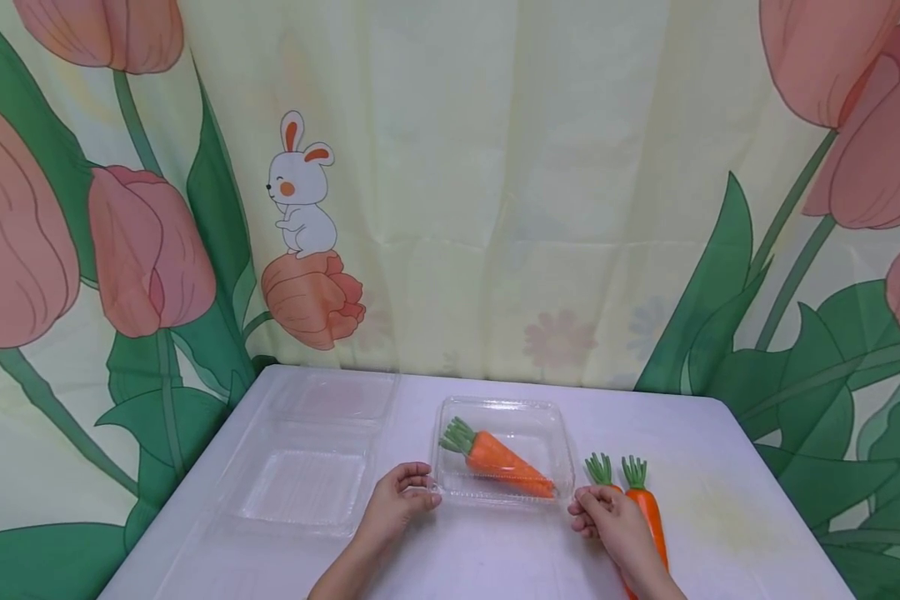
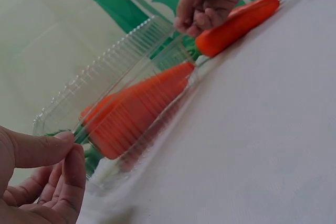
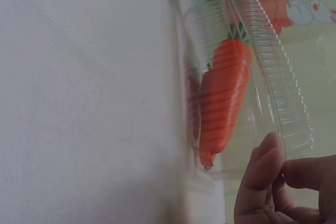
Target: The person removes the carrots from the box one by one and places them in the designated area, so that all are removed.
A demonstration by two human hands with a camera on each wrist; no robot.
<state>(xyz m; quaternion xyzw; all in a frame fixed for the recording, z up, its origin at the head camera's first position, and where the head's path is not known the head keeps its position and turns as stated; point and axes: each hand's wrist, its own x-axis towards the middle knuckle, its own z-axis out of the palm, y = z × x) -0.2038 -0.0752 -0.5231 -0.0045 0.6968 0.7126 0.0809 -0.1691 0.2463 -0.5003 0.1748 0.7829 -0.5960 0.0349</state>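
A clear plastic clamshell box [image 1: 521,421] stands at mid-table with an orange toy-like carrot [image 1: 501,460] inside, its green top toward the back left. My left hand [image 1: 399,502] pinches the rim at the box's near left corner between thumb and forefinger, as the left wrist view shows. At the near right corner, thumb and fingers of my right hand [image 1: 611,521] pinch the rim. Its lid [image 3: 278,77] is over the carrot; whether the edges are pressed together I cannot tell. Two more carrots [image 1: 647,508] lie by my right hand, partly hidden under it.
A second clear clamshell box [image 1: 300,487] lies opened out on the left of the white table [image 1: 727,508]. Behind the table hangs a curtain [image 1: 450,208] printed with tulips and a rabbit.
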